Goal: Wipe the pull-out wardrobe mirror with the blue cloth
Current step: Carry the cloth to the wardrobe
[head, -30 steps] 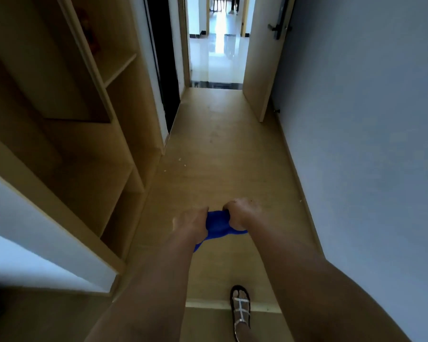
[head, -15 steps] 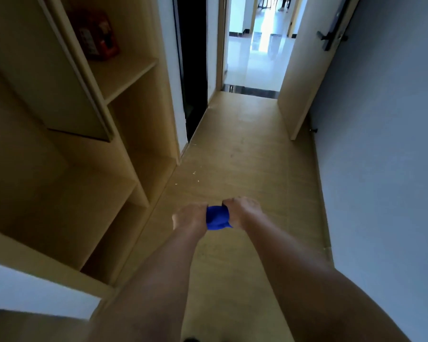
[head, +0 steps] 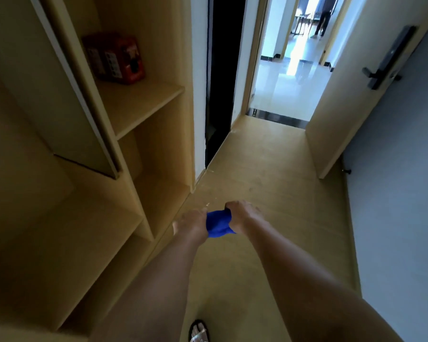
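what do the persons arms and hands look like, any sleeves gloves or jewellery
Both forearms are bare along all that shows, with no sleeve edge in view. The left hand and the right hand wear no gloves. No watch, bracelet or ring can be made out, though the fingers are mostly hidden. The only thing visibly worn is a dark strappy sandal at the bottom edge.

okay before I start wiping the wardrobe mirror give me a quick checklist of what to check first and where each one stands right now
1. Blue cloth in hand: ok, gripped between left hand and right hand.
2. Cloth spread flat for wiping: not ok, it is bunched up.
3. Mirror pulled out: cannot tell; a tall panel stands in the wardrobe on the left, its surface unclear.
4. Cloth on mirror: not ok, held over the floor.
5. Floor ahead clear: ok.
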Tool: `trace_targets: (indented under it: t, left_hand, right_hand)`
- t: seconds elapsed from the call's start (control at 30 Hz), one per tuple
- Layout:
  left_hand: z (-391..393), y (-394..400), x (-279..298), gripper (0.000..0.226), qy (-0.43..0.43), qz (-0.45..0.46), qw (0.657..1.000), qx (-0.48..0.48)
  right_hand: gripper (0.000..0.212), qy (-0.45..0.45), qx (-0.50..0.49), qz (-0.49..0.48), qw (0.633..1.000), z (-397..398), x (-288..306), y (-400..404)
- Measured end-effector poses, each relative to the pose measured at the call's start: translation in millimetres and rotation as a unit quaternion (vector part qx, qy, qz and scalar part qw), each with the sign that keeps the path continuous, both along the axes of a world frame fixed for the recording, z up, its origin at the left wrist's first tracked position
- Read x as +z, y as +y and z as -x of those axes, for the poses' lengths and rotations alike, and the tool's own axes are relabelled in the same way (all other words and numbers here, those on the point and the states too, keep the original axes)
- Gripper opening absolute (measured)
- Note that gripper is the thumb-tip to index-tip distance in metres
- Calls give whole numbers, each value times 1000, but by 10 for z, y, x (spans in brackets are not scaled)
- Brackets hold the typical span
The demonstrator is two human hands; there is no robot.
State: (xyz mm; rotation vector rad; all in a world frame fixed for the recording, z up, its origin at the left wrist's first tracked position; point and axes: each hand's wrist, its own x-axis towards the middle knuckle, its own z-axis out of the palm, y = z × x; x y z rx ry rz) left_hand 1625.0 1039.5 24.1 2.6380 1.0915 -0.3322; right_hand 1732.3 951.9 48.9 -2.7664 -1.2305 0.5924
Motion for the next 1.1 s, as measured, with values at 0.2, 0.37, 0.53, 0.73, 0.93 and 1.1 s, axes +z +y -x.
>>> trace_targets:
  t: [0.2, 0.37, 0.53, 0.73, 0.93, 1.1]
  left_hand:
    - [-310, 769, 98, 55, -41, 52, 996, 55]
    - [-520, 1392, 185, 59, -53, 39, 994, 88]
    - [-717, 2045, 235, 47, -81, -10, 989, 125]
    - [-1006, 2775, 303, 37, -97, -69, 969, 217]
    - [-1318, 3294, 416, 40, -139, -109, 931, 318]
    - [-1437, 3657, 576, 36, -184, -201, 888, 371]
  right_hand:
    - [42, 22, -29, -44, 998, -401, 28, 944]
    - [42, -4, 5, -56, 998, -651, 93, 1651]
    - [39, -55, 73, -86, 992, -923, 178, 2423]
    - [35, -50, 97, -160, 981, -1264, 203, 3298]
    - [37, -95, 164, -200, 961, -1637, 386, 4051]
    - [37, -73, 227, -238, 942, -1769, 511, 4539]
